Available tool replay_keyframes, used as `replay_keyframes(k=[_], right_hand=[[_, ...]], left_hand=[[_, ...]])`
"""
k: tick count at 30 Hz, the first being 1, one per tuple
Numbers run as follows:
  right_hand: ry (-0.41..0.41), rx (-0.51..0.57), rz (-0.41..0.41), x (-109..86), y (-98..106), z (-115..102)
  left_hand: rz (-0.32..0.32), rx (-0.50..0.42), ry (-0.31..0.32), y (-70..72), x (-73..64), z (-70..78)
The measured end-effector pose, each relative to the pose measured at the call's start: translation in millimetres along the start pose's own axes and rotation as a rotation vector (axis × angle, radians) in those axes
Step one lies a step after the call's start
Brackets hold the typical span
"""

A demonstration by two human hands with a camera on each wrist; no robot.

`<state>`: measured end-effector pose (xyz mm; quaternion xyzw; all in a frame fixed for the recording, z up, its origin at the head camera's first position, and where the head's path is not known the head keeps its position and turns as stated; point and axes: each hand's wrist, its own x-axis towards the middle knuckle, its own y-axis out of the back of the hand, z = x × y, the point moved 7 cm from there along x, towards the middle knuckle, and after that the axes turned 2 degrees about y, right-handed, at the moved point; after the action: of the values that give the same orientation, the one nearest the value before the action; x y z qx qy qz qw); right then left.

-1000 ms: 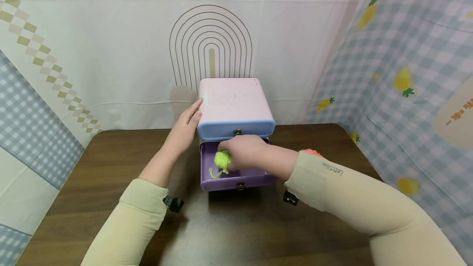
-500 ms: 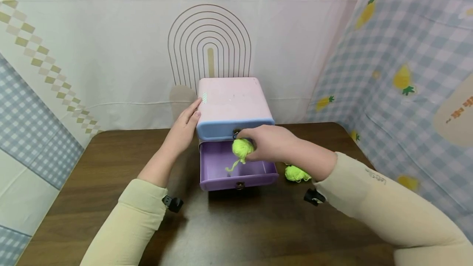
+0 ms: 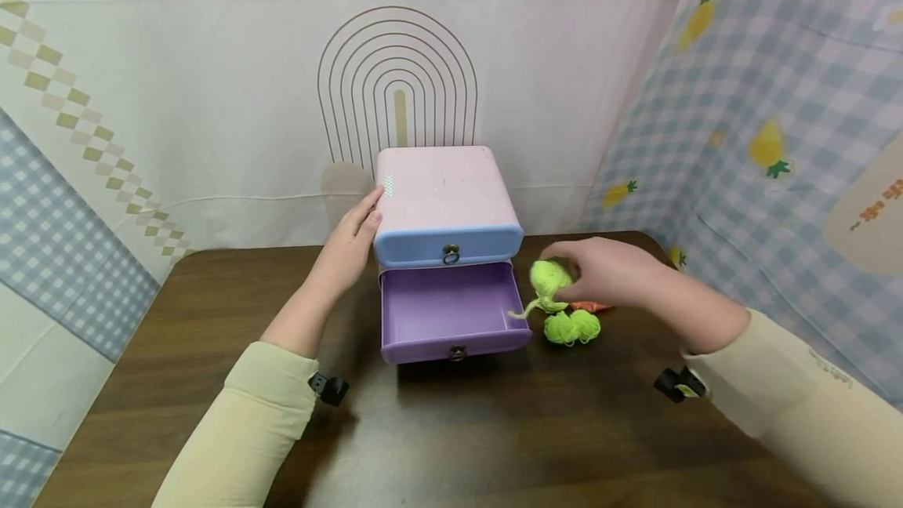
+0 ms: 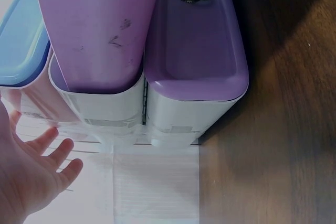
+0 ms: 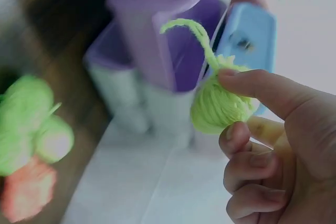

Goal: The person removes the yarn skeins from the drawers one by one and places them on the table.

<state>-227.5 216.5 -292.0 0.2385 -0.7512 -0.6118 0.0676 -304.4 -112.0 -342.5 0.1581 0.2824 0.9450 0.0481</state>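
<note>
My right hand (image 3: 614, 269) pinches a yellow-green ball of yarn (image 5: 223, 106) between thumb and fingers. A loose tail of the yarn hangs toward the purple drawer's right side. The purple drawer (image 3: 444, 304) is pulled out, its inner floor in sight. Above it, the blue drawer (image 3: 416, 248) with a ring pull is closed under the pink top (image 3: 444, 186) of the small drawer unit. My left hand (image 3: 344, 257) rests on the unit's upper left side, fingers extended. On the table, right of the drawer and below the held ball, lie more yellow-green yarn balls (image 3: 573, 328).
An orange-red ball of yarn (image 5: 29, 190) lies beside the green ones. Under the pulled-out drawer is a closed lower purple drawer (image 4: 199, 40) with a ring pull. The unit stands on a dark wooden table (image 3: 466, 429), with a patterned cloth (image 3: 233, 85) behind.
My right hand has lifted the yellow-green yarn ball out of the purple drawer and carried it right, over the other yarn balls. The left hand stays on the unit.
</note>
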Motion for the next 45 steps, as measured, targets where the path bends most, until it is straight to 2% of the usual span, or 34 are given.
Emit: replay_keyframes(k=[7, 13, 16, 19, 28, 38, 45], right_hand=[[-0.112, 0.077, -0.046, -15.4, -24, 75], [-0.179, 0.101, -0.045, -26.2, -42, 133], [-0.204, 0.115, -0.049, -28.9, -47, 159], [-0.237, 0.126, -0.052, -30.9, -50, 177], [-0.291, 0.09, -0.028, -32.3, -48, 188], [-0.418, 0.061, -0.025, -37.7, -49, 201], [-0.43, 0.022, -0.027, -36.7, -59, 201]], left_hand=[[0.003, -0.003, 0.001, 0.4, -0.3, -1.3], [0.009, -0.01, -0.002, 1.4, -0.9, -2.3], [0.011, -0.012, -0.003, 1.9, -1.7, -2.4], [0.012, -0.013, -0.003, 2.1, -2.5, -2.6], [0.014, -0.016, -0.023, 1.1, -2.9, 0.0], [0.011, -0.011, -0.021, 0.2, -2.5, 2.3], [0.012, 0.001, -0.009, 0.9, -1.5, 2.2]])
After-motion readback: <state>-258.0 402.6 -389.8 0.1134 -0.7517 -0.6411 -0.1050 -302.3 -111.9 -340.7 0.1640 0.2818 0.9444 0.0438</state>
